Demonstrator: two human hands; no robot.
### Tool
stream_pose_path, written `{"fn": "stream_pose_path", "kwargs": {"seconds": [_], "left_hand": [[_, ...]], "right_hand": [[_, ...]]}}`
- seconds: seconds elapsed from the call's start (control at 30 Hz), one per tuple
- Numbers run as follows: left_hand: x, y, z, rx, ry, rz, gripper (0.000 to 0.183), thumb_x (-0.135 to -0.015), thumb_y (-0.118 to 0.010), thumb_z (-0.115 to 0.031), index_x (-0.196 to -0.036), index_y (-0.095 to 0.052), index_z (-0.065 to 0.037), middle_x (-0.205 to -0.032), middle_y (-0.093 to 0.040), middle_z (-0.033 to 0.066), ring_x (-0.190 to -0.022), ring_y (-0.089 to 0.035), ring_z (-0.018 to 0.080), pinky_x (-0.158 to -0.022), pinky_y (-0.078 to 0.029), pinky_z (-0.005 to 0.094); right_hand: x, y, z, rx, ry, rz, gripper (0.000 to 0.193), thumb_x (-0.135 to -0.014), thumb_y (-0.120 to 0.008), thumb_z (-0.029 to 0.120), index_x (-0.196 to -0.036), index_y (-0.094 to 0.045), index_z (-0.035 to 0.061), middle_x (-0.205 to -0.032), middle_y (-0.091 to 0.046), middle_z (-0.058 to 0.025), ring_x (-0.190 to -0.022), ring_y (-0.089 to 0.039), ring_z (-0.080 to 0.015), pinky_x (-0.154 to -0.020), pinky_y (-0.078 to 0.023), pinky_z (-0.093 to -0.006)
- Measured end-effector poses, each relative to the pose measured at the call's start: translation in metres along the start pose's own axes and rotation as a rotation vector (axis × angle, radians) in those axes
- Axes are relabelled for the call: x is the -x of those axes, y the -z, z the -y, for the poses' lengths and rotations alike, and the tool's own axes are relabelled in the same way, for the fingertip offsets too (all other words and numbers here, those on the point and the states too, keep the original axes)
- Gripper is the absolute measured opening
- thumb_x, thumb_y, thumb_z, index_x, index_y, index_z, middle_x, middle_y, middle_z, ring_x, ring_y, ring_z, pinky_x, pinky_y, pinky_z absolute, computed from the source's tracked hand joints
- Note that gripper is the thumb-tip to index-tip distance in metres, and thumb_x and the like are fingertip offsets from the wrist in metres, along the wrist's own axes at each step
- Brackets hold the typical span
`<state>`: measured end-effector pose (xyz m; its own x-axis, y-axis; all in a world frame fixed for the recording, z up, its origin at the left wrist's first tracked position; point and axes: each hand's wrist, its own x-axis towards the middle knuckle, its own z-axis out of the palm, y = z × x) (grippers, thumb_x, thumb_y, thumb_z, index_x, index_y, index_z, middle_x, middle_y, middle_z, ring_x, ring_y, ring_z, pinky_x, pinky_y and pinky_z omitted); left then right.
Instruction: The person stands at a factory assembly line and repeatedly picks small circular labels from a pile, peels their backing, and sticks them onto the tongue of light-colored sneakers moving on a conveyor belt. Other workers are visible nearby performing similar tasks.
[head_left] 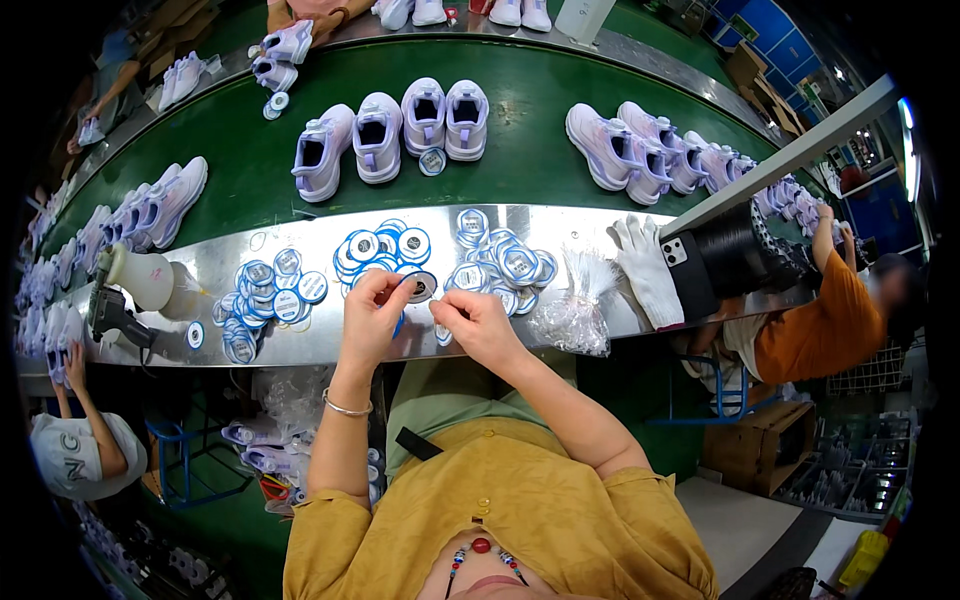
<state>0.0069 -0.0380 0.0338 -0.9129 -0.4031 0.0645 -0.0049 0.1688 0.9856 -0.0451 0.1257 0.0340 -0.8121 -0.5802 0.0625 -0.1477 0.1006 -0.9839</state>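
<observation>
Round tag (423,288) held above a metal bench (322,338)
Left hand (370,316) pinches it; right hand (487,326) presses fingertips together just beside it, on what I can't tell

- From my remote seat, I see a mustard-yellow, slightly creased fabric shirt (440,505) with loose short sleeves (640,520).
- Small round yellowish buttons (484,503) run down its front.
- Around the left hand's (372,312) wrist I make out a thin silver-coloured metal bangle (347,411).
- A dark-corded necklace (481,545) carries multicoloured beads and one larger round red bead.
- Below, pale green fabric trousers (440,395).
</observation>
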Motion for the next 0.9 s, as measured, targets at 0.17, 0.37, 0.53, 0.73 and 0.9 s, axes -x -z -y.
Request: {"fn": "stream_pose_path", "kwargs": {"seconds": [0.17,0.37,0.53,0.73,0.9], "left_hand": [[0.005,-0.002,-0.005,-0.092,-0.094,0.008,0.007,-0.083,-0.065,-0.003,-0.084,-0.063,0.004,-0.075,-0.053,-0.0003,-0.065,-0.047,0.0045,-0.056,-0.036,0.0192],[0.011,-0.013,-0.021,-0.224,-0.206,0.048,0.012,-0.08,-0.065,-0.002,-0.091,-0.067,0.003,-0.072,-0.054,0.0038,-0.061,-0.049,0.0099,-0.056,-0.039,0.0226],[0.023,-0.012,-0.016,0.047,-0.062,0.155,0.011,-0.086,-0.06,-0.003,-0.089,-0.065,0.005,-0.078,-0.057,0.0025,-0.069,-0.049,0.0094,-0.063,-0.038,0.0218],[0.029,-0.031,-0.013,0.581,0.286,0.136,0.002,-0.085,-0.061,-0.003,-0.085,-0.062,-0.001,-0.075,-0.058,0.0002,-0.069,-0.05,0.006,-0.064,-0.039,0.0186],[0.021,-0.041,-0.017,0.636,0.313,0.209,0.004,-0.084,-0.063,-0.004,-0.083,-0.059,-0.002,-0.074,-0.059,0.0008,-0.064,-0.051,0.0072,-0.06,-0.04,0.0189]], "right_hand": [[-0.001,0.001,0.002,0.001,0.009,0.007,0.023,-0.085,-0.059,0.017,-0.072,-0.057,-0.0021,-0.053,-0.048,-0.012,-0.046,-0.042,-0.016,-0.046,-0.035,-0.0316],[-0.007,0.004,-0.003,-0.031,0.027,-0.014,0.022,-0.085,-0.058,0.017,-0.073,-0.058,-0.0017,-0.056,-0.051,-0.0129,-0.049,-0.046,-0.0174,-0.048,-0.037,-0.0321],[-0.003,0.021,0.001,-0.045,0.024,0.122,0.021,-0.085,-0.057,0.018,-0.074,-0.058,-0.0005,-0.06,-0.054,-0.0149,-0.051,-0.05,-0.0203,-0.052,-0.04,-0.0328],[0.014,0.033,0.015,0.172,0.11,0.138,0.023,-0.084,-0.057,0.021,-0.073,-0.057,0.0012,-0.062,-0.056,-0.0152,-0.055,-0.056,-0.0292,-0.052,-0.042,-0.0365],[0.023,0.048,0.026,0.203,-0.061,0.044,0.019,-0.082,-0.059,0.023,-0.08,-0.061,0.0047,-0.066,-0.06,-0.0138,-0.059,-0.059,-0.0302,-0.054,-0.044,-0.0374]]}}
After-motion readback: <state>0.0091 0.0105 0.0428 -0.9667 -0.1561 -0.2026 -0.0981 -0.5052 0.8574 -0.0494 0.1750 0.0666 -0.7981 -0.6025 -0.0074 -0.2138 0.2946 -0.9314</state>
